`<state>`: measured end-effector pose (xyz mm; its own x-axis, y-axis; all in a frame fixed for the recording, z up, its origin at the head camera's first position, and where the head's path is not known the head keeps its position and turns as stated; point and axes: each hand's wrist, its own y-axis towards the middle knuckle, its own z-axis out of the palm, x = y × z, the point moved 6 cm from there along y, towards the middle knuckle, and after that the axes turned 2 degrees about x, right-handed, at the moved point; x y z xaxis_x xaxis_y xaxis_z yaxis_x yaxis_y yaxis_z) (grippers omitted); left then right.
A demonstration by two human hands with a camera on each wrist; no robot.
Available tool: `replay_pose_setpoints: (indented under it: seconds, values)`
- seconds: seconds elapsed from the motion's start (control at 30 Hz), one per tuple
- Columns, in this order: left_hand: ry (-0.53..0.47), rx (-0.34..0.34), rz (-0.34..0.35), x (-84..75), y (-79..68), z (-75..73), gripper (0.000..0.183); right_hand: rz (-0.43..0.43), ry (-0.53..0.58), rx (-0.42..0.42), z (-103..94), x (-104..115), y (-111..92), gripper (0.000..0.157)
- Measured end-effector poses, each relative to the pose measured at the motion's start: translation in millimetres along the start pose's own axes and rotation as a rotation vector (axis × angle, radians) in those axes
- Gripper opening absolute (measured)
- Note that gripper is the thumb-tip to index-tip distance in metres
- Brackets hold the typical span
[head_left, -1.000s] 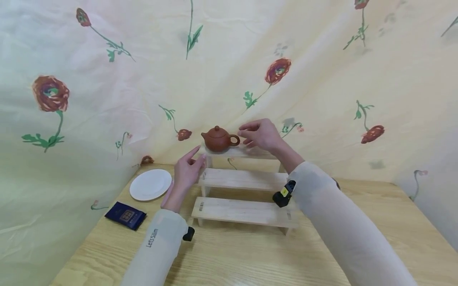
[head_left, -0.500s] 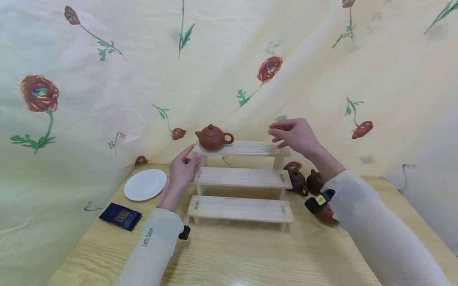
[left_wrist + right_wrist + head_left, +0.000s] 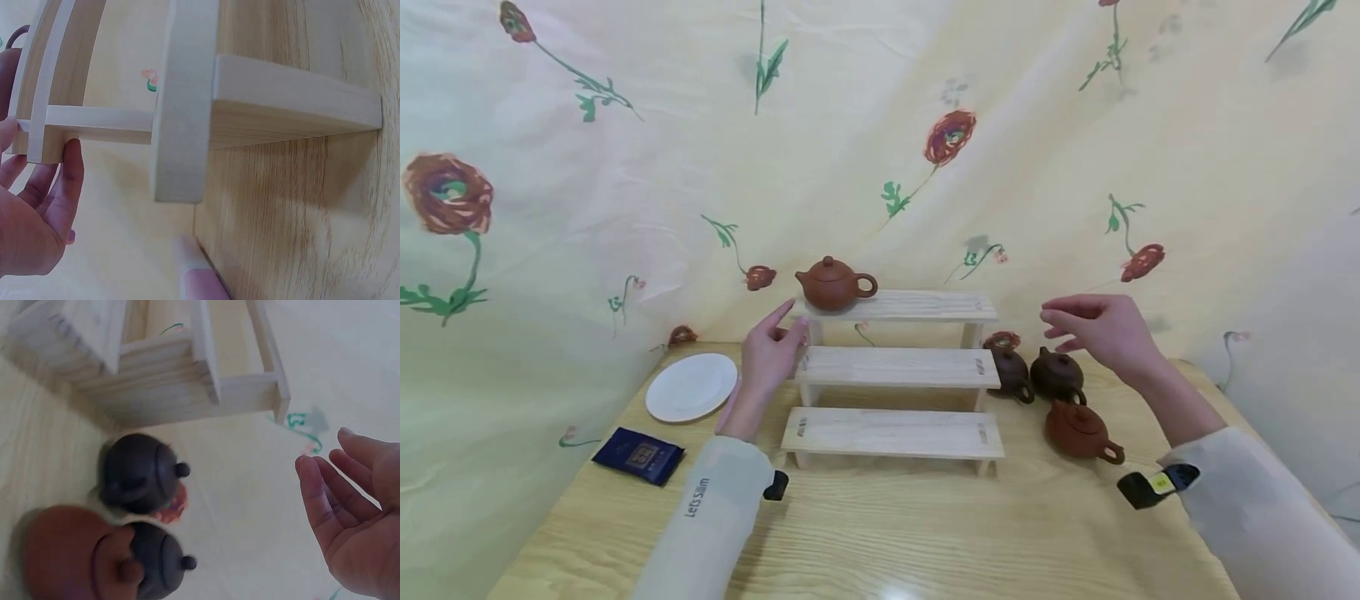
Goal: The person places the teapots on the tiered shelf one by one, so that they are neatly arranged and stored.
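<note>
A reddish-brown clay teapot (image 3: 831, 285) stands on the left end of the top step of a three-tier wooden stand (image 3: 895, 367). My left hand (image 3: 767, 354) holds the left end of that top step, beside the teapot. In the left wrist view, the fingers (image 3: 70, 181) curl under the board's end with the thumb on its other side. My right hand (image 3: 1108, 333) is in the air right of the stand, its fingers loosely bent around nothing. Below it on the table are two dark teapots (image 3: 1057, 375) and another reddish-brown teapot (image 3: 1082, 431).
A white plate (image 3: 691, 387) and a dark blue packet (image 3: 640, 455) lie on the wooden table (image 3: 865, 533), left of the stand. Behind the table hangs a flower-patterned cloth (image 3: 850, 150). One dark teapot sits close against the stand's right side.
My right hand has moved from beside the teapot's handle to the right and down, away from the stand. The teapots on the right have come into view. My left hand stays at the top step.
</note>
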<state>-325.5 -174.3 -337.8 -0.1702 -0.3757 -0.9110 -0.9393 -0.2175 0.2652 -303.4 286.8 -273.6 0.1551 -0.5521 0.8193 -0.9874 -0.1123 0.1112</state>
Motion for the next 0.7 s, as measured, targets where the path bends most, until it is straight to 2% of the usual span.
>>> replay_pose_setpoints:
  seconds: [0.4,0.7]
  values:
    - [-0.007,0.002,0.005,-0.7,-0.3,-3.7,0.048,0.064,0.001,-0.040,-13.7,-59,-43,0.055]
    - [-0.010,0.019,0.002,1.0,0.1,-1.9,0.049,0.079,-0.006,-0.069,-18.1,-92,-72,0.044]
